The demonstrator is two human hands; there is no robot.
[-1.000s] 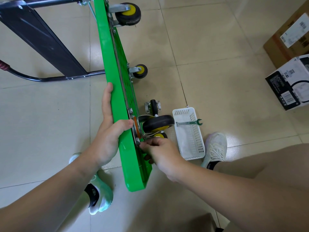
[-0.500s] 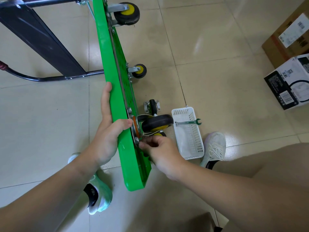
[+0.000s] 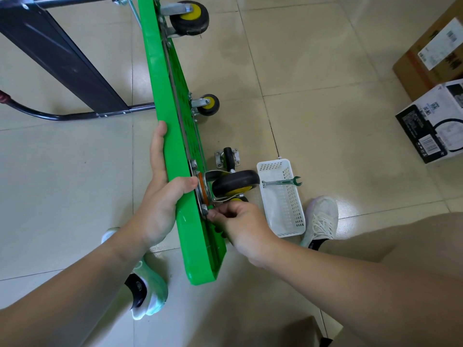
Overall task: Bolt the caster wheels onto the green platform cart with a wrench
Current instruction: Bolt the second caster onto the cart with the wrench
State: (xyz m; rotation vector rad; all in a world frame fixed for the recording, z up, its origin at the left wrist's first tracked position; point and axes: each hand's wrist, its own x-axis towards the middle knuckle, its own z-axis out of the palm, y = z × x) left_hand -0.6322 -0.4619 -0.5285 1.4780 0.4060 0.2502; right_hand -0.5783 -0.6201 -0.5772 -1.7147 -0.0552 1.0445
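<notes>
The green platform cart [image 3: 175, 126] stands on its side edge on the floor. My left hand [image 3: 160, 196] grips its upper edge, thumb over the underside next to a caster's plate. That caster wheel [image 3: 235, 182], black with a yellow hub, sits against the underside. My right hand [image 3: 240, 224] pinches a bolt or nut at the plate's near corner [image 3: 205, 211]; the fastener itself is hidden by my fingers. Two more casters [image 3: 188, 17] [image 3: 209, 105] are mounted farther along. A loose caster [image 3: 228, 157] lies on the floor. A wrench [image 3: 281, 182] rests across a white basket [image 3: 295, 221].
The cart's folded black handle [image 3: 62, 61] lies on the floor at upper left. A cardboard box [image 3: 431, 51] and a black-and-white box [image 3: 433, 123] stand at right. My shoes [image 3: 320, 219] [image 3: 147, 294] flank the cart on the tiled floor.
My right fingers have shifted slightly at the plate's near corner. The cart and my left hand have stayed put.
</notes>
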